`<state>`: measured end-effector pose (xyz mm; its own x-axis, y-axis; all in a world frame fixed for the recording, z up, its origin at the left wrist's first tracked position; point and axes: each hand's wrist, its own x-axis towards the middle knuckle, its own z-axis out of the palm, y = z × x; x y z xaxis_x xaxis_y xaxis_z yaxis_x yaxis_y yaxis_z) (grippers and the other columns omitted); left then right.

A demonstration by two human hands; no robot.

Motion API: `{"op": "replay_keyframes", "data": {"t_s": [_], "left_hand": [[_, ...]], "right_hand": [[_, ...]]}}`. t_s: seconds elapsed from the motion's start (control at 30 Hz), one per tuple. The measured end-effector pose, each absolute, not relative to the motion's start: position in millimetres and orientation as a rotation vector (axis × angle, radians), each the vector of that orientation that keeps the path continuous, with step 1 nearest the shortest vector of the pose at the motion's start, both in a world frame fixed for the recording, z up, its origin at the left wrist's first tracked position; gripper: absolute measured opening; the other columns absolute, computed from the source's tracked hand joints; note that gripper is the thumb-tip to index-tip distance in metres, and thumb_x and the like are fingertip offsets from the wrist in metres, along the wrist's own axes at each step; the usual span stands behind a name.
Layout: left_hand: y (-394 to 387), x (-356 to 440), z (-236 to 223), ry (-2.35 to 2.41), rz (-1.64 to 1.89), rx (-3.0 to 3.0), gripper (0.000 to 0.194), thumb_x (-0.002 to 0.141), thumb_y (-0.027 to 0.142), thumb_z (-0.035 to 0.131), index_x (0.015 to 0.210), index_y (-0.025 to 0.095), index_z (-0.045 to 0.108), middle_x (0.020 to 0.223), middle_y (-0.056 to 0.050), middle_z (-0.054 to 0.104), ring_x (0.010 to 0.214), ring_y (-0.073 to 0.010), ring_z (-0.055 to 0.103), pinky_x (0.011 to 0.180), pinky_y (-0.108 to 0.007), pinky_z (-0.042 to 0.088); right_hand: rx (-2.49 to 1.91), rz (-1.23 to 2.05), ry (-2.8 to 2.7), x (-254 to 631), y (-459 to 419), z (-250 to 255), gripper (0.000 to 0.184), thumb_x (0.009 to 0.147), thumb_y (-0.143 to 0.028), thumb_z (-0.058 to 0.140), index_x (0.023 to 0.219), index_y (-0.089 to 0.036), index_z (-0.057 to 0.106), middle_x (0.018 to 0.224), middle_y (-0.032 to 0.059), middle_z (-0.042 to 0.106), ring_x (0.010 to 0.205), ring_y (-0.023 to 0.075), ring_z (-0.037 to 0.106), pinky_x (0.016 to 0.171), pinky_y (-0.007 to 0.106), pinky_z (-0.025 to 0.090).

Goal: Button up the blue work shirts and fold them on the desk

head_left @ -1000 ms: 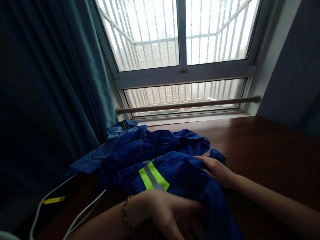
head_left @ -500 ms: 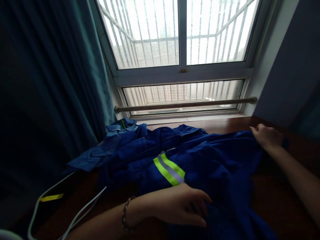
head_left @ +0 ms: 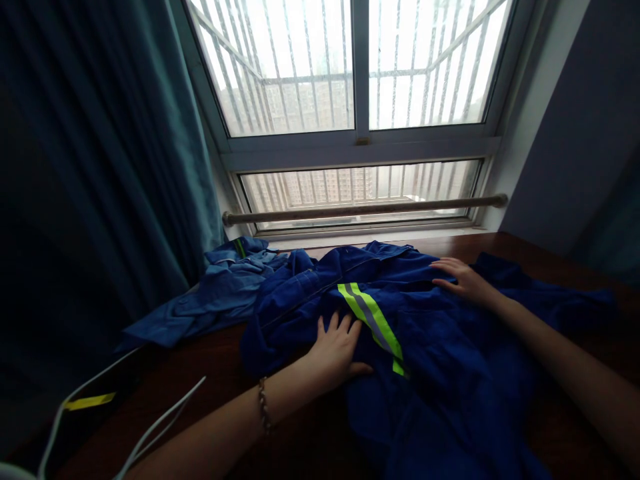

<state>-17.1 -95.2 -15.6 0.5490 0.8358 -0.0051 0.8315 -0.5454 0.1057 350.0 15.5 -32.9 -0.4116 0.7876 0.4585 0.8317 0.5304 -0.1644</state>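
A dark blue work jacket [head_left: 440, 360] with a yellow and grey reflective stripe [head_left: 373, 317] lies spread on a dark wooden table [head_left: 210, 373]. My left hand [head_left: 336, 347] rests flat on the jacket just left of the stripe, fingers stretched out. My right hand [head_left: 463, 279] lies flat on the cloth farther back and to the right, fingers extended. A bracelet is on my left wrist. Neither hand holds anything.
A second, lighter blue garment [head_left: 215, 297] is bunched at the back left by a teal curtain [head_left: 100, 167]. White cables [head_left: 150, 430] run over the table's left front. A window [head_left: 357, 100] with a rail [head_left: 365, 208] is behind the table.
The jacket has been pulled out wider and shifted right. My left hand moved up and back onto the cloth beside the stripe. My right hand came back from the far right toward the middle.
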Motion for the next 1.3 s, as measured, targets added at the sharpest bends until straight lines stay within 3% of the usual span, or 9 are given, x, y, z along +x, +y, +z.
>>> {"op": "replay_keyframes", "data": {"t_s": [0.1,0.27,0.53,0.63,0.8,0.93,1.03,1.13,1.3], "left_hand": [[-78,-24,-17,1.463,0.084,2.733,0.068,0.066,0.054,0.059,0.12,0.018,0.041,0.125,-0.014,0.042,0.118,-0.0348,0.032,0.095,-0.057,0.022],[-62,-36,2,1.362,0.06,2.766,0.012,0.076,0.023,0.051,0.084,0.02,0.06,0.091,-0.005,0.059,0.091,-0.0228,0.052,0.087,-0.043,0.034],[-34,-93,72,1.278,1.217,1.951,0.028,0.075,0.042,0.048,0.073,0.014,0.053,0.057,0.001,0.052,0.055,-0.0113,0.05,0.056,-0.023,0.041],[-31,-100,73,1.26,1.039,1.928,0.033,0.07,0.046,0.053,0.073,0.014,0.054,0.059,0.001,0.053,0.054,-0.011,0.05,0.054,-0.023,0.041],[-46,-74,40,1.143,0.015,2.236,0.045,0.053,0.047,0.069,0.086,0.017,0.06,0.079,-0.003,0.059,0.071,-0.0176,0.056,0.065,-0.027,0.044],[-54,-52,4,1.746,0.007,2.352,0.07,0.052,0.049,0.069,0.112,0.018,0.048,0.122,-0.019,0.041,0.109,-0.0402,0.04,0.079,-0.053,0.039],[-48,-49,-18,2.056,0.143,2.265,0.076,0.062,0.051,0.062,0.127,0.022,0.034,0.136,-0.023,0.018,0.115,-0.0497,0.029,0.072,-0.065,0.034],[-34,-56,-30,1.947,0.43,2.306,0.062,0.071,0.034,0.058,0.126,0.019,0.034,0.13,-0.021,0.027,0.107,-0.0362,0.045,0.08,-0.053,0.04],[-10,-79,-14,1.625,1.115,2.188,0.024,0.066,0.014,0.055,0.089,0.015,0.058,0.093,-0.006,0.056,0.09,-0.0191,0.055,0.085,-0.033,0.043]], "right_hand": [[-1.166,0.125,-2.485,316,12,-53,0.051,0.082,-0.048,0.042,0.125,-0.02,0.044,0.126,0.0079,0.049,0.12,0.0251,0.039,0.098,0.046,0.033],[-1.267,0.137,-2.527,323,20,-75,0.054,0.082,-0.05,0.043,0.129,-0.025,0.04,0.134,0.0053,0.04,0.124,0.0247,0.033,0.102,0.045,0.026],[-1.867,-0.134,-2.185,402,38,-80,0.049,0.083,-0.046,0.041,0.122,-0.018,0.048,0.128,0.0125,0.046,0.118,0.028,0.041,0.096,0.046,0.033],[-1.942,-0.311,-1.942,397,19,-61,0.048,0.08,-0.04,0.047,0.117,-0.009,0.051,0.122,0.0195,0.049,0.113,0.032,0.045,0.092,0.048,0.036],[-1.429,0.246,-2.113,330,-87,0,0.043,0.083,-0.044,0.042,0.116,-0.018,0.051,0.111,0.0108,0.058,0.101,0.0245,0.055,0.087,0.038,0.044],[-1.018,0.57,-2.642,284,-188,12,0.077,0.061,-0.048,0.068,0.128,-0.023,0.04,0.127,0.0117,0.045,0.12,0.0311,0.037,0.094,0.045,0.038],[-1.067,0.612,-2.702,278,-221,-3,0.065,0.06,-0.046,0.07,0.119,-0.026,0.05,0.121,0.0102,0.05,0.113,0.031,0.044,0.088,0.044,0.043],[-1.247,0.667,-2.559,298,-217,-14,0.028,0.073,-0.044,0.059,0.093,-0.026,0.063,0.095,0.0058,0.062,0.088,0.0244,0.058,0.073,0.036,0.051],[-1.584,0.411,-1.734,375,-183,22,0.042,0.083,-0.053,0.035,0.106,-0.027,0.059,0.08,0.01,0.067,0.069,0.0259,0.064,0.061,0.04,0.053]]}}
